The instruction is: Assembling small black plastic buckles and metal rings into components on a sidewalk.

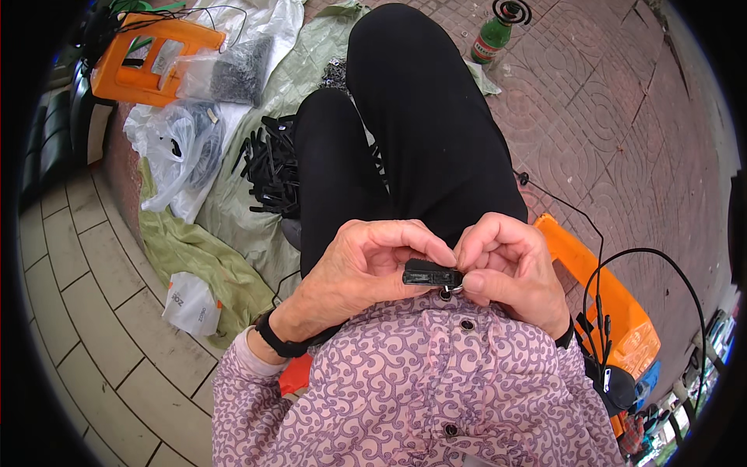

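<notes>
- Patterned shirt, pink and purple scrolls (366, 389), nearest the camera; dark round buttons down the front.
- Small black piece (426, 274) held between the two hands, just in front of the shirt, long side roughly crosswise. A bit of shiny metal (454, 289) shows under its right end; whether it is joined to the piece, cannot tell.
- Left hand (342, 261): fingers (403, 234) curved over the top, thumb below, pinching the piece. Black wristband (278, 336) behind it.
- Right hand (517, 272): thumb and forefinger pinching at the piece's right end, the rest curled in.
- Black trousers (432, 109) beyond the hands, knees up.
- Heap of black strips (270, 171) left of the legs, on a pale green sheet (233, 237).
- Farther left: whitish plastic bag (183, 152); clear bag of small dark parts (240, 74) leaning over an orange plastic frame (117, 74).
- White packet (192, 303) on the sheet's edge, by pale tiles (89, 288).
- Green bottle (492, 40) on reddish paving (599, 132), dark coil (513, 11) at its neck.
- Right side: second orange frame (634, 335), black cable (678, 270) arching over it.
</notes>
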Demonstrator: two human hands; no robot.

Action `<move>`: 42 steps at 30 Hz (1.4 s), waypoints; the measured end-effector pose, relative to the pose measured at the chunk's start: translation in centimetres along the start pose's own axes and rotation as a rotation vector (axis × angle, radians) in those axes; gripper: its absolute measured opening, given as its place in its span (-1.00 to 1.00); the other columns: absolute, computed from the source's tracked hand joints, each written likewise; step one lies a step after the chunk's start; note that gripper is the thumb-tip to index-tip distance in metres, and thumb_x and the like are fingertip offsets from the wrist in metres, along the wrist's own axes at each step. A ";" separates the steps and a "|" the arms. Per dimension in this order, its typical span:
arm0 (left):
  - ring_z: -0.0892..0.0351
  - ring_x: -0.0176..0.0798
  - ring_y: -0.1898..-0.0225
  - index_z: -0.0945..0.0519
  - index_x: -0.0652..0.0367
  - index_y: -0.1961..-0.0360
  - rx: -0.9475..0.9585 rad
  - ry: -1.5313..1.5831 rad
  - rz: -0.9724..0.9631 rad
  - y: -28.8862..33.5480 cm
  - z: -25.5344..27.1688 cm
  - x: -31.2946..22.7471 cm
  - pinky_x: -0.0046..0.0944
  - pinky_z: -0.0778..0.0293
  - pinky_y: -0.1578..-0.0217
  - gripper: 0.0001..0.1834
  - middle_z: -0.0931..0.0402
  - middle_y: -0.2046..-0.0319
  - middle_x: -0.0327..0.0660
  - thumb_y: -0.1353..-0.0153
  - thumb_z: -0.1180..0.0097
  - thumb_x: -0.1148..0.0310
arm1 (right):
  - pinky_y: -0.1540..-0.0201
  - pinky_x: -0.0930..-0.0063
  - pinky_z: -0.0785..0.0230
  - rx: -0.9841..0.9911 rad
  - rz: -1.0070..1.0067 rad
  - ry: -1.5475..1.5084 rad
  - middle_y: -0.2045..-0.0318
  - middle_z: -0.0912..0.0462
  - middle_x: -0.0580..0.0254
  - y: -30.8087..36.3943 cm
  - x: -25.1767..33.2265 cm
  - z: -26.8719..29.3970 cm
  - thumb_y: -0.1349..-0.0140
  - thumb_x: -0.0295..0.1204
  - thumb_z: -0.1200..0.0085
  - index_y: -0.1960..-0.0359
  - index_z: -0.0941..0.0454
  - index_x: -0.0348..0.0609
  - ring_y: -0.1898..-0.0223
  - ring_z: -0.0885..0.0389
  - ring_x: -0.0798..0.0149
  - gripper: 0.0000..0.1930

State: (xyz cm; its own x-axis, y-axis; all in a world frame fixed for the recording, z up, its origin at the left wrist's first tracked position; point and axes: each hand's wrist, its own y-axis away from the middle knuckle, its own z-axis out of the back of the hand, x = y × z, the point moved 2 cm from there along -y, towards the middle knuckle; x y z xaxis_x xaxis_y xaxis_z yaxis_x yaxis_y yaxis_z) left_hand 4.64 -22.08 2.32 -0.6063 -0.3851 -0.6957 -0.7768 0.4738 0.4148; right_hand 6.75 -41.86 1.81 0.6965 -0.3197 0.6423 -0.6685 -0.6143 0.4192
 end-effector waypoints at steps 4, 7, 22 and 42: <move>-0.55 -0.34 0.09 -0.59 0.31 0.13 0.012 0.026 0.022 0.0 -0.1 0.1 -0.36 -0.45 0.00 -0.68 -0.56 0.19 -0.18 -0.03 -0.27 0.68 | 0.50 0.74 -0.17 0.034 -0.097 -0.103 0.46 -0.54 0.34 0.0 -0.2 0.3 -0.22 -0.62 -0.17 0.21 -0.47 -0.30 0.52 -0.40 0.63 -0.84; -0.56 -0.38 0.10 -0.57 0.31 0.13 -0.058 0.015 0.000 0.0 -0.5 -0.1 -0.39 -0.46 0.01 -0.71 -0.56 0.18 -0.20 -0.08 -0.25 0.65 | 0.53 0.73 -0.13 0.013 -0.086 -0.161 0.48 -0.54 0.33 -0.2 0.0 0.1 -0.24 -0.60 -0.16 0.21 -0.46 -0.29 0.55 -0.36 0.62 -0.85; -0.41 -0.59 0.62 -0.65 0.28 0.32 0.095 -0.237 0.371 0.0 -0.3 -1.2 -0.55 -0.28 0.60 -0.80 -0.48 0.61 -0.36 -0.32 -0.15 0.34 | 0.54 0.75 -0.11 0.046 -0.157 -0.267 0.42 -0.54 0.25 -0.2 -0.3 0.2 -0.30 -0.58 -0.09 0.18 -0.44 -0.31 0.55 -0.33 0.62 -0.88; -0.22 -0.66 0.65 -0.61 0.26 0.43 -0.053 -0.160 0.287 0.7 -0.3 -1.4 -0.52 -0.07 0.64 -0.81 -0.37 0.66 -0.45 -0.31 -0.07 0.41 | 0.52 0.74 -0.17 0.086 -0.178 -0.300 0.37 -0.59 0.18 -0.5 -0.4 0.3 -0.28 -0.59 -0.12 0.12 -0.44 -0.33 0.54 -0.34 0.61 -0.82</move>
State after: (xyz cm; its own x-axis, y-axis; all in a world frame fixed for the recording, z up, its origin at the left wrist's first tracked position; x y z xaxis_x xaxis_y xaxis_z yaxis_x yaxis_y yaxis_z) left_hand 4.87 -21.46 3.73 -0.7709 -0.1106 -0.6273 -0.5881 0.5018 0.6343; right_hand 6.91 -41.67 1.19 0.8543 -0.3914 0.3420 -0.5140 -0.7340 0.4439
